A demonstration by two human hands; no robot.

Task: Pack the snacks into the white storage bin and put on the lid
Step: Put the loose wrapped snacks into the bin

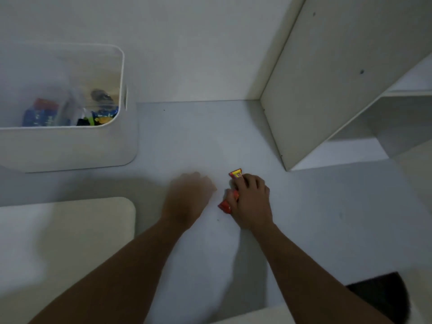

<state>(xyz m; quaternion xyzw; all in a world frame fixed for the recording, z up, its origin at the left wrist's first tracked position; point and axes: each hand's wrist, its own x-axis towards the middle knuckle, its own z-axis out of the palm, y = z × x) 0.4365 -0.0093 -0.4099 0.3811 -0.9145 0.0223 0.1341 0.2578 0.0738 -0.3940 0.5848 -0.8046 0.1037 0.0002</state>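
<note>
The small red and yellow foil snack packet (235, 175) lies on the pale grey floor (315, 218), well apart from the bin and down to its right. The right hand (251, 202) covers its middle, fingers curled over the top and thumb tucked against the near side, so that only the yellow-tipped far end and the red near end show. The left hand (190, 195) hovers just beside it with nothing visibly in it, but it is too blurred to tell whether its fingers are spread or curled. The step in hand looks like lifting this packet to carry it to the bin. To do that well, the grip should close round the packet's body rather than one crimped end, firmly enough that slick foil does not slip but not so hard as to crush what is inside. The packet should then be lifted clear of the floor before it swings left. The white rounded-corner plastic storage bin (70, 148) stands open at the upper left, with blue and yellow-green snack packets (42, 115) already in the bottom and room above them. Its flat cream lid (70, 230) lies on the floor in front of it, not yet fitted. A white shelf unit (327, 78) stands to the right, and a dark object (383, 295) sits at the lower right edge.
</note>
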